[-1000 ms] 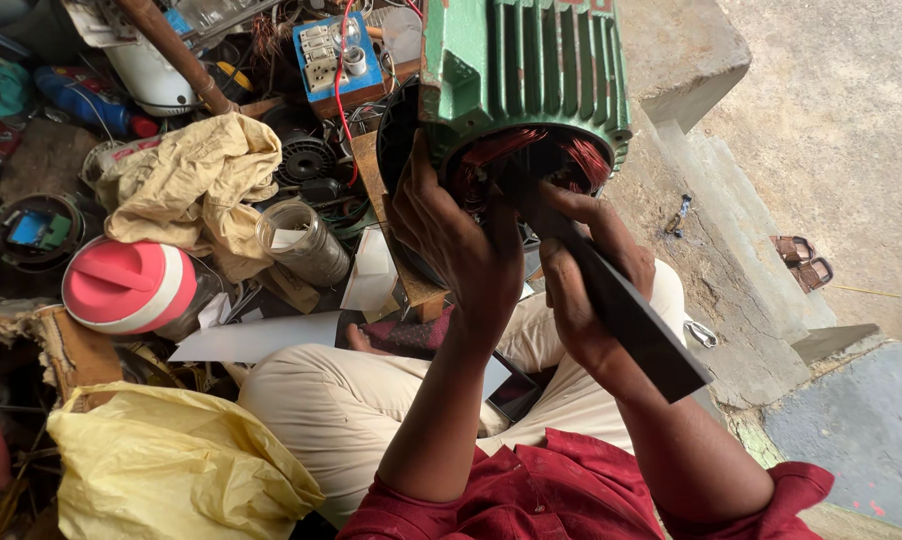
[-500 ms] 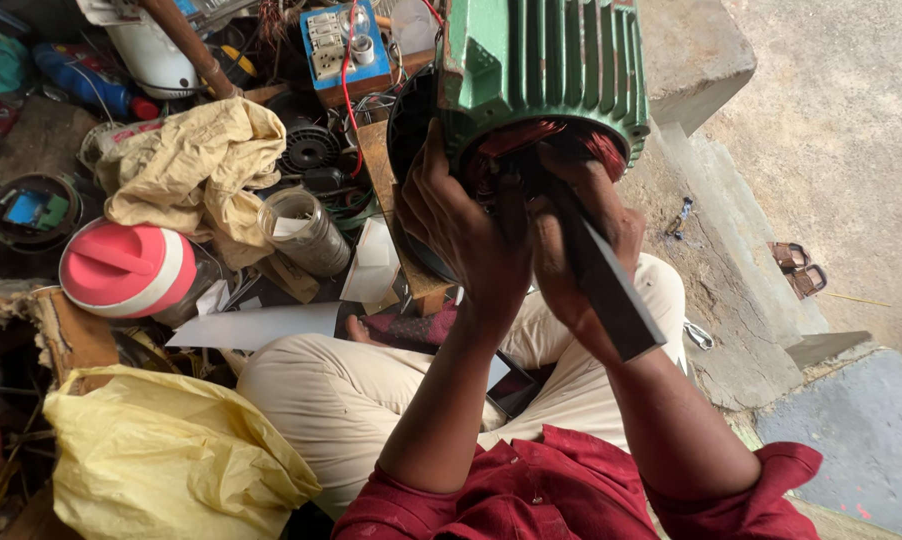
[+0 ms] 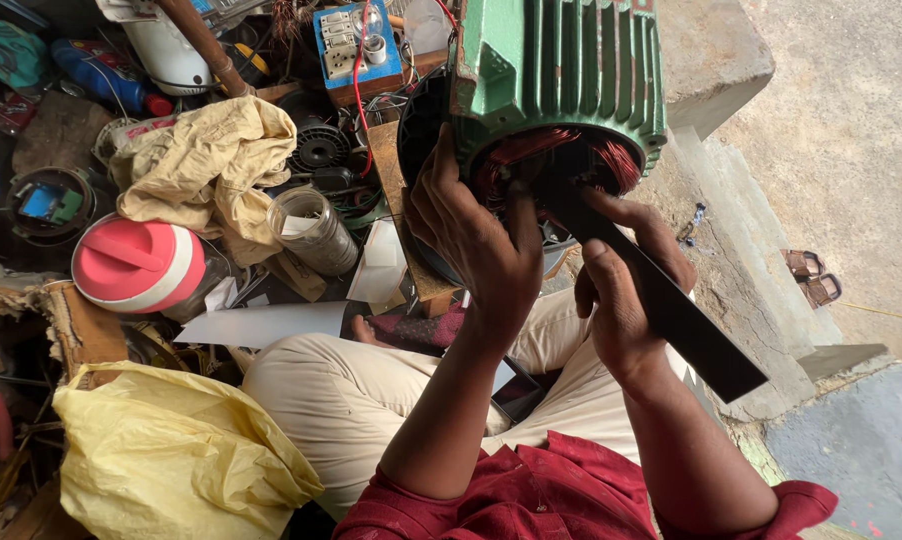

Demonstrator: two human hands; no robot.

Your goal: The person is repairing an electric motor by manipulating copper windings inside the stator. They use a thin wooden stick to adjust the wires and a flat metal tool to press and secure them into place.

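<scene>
A green ribbed motor housing with red copper windings in its open end stands in front of me. My left hand rests against the rim of the opening, fingers reaching into the windings. My right hand grips a long flat black bar whose upper end goes into the motor opening; its lower end sticks out past my wrist. My legs in beige trousers are crossed beneath the motor.
A yellow plastic bag lies at lower left, a pink and white lidded container and a beige cloth to the left. A glass jar, blue switch box, and a concrete step with sandals surround me.
The view has shifted slightly. My left hand has moved further over the winding opening, and the black bar has pushed a little deeper into the motor.
</scene>
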